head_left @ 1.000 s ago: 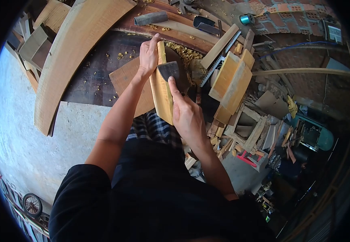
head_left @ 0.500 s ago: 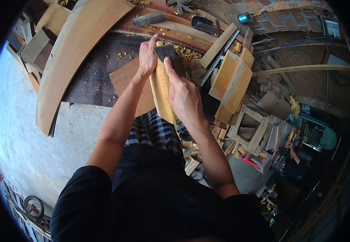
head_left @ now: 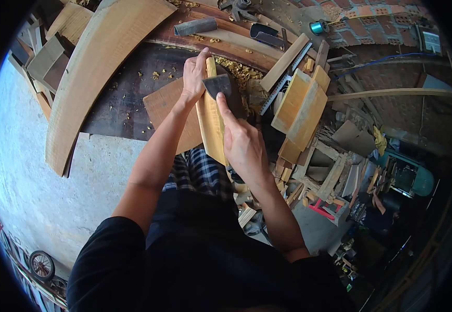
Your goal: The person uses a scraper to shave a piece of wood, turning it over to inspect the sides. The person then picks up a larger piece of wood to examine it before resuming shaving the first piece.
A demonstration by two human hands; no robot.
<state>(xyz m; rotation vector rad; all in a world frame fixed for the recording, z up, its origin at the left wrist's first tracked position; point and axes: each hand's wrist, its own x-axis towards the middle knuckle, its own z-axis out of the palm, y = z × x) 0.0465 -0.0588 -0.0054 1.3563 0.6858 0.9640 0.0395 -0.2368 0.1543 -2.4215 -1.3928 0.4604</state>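
Note:
A pale yellow wooden board (head_left: pixel 209 127) stands out lengthwise in front of my body, its near end by my checked shorts. My left hand (head_left: pixel 194 75) is wrapped round its far part, the thumb pointing away from me. A dark piece of sandpaper (head_left: pixel 217 86) is folded over the board's upper edge. My right hand (head_left: pixel 242 143) holds this sandpaper, index finger stretched along it and pressing it down; the other fingers are curled and partly hidden. Beneath the board lies a flat brown wooden panel (head_left: pixel 166 106).
A long curved plank (head_left: pixel 96 73) lies at the left of the dark workbench (head_left: pixel 116 112). Curled shavings (head_left: pixel 239 70) are heaped beyond my hands. Folded sandpaper (head_left: pixel 195 26), a steel ruler (head_left: pixel 278 86) and stacked yellow boards (head_left: pixel 301 106) lie around. Wood scraps fill the floor at right.
My right hand and the sandpaper have slid a little along the board towards me. The left hand keeps its hold on the far part.

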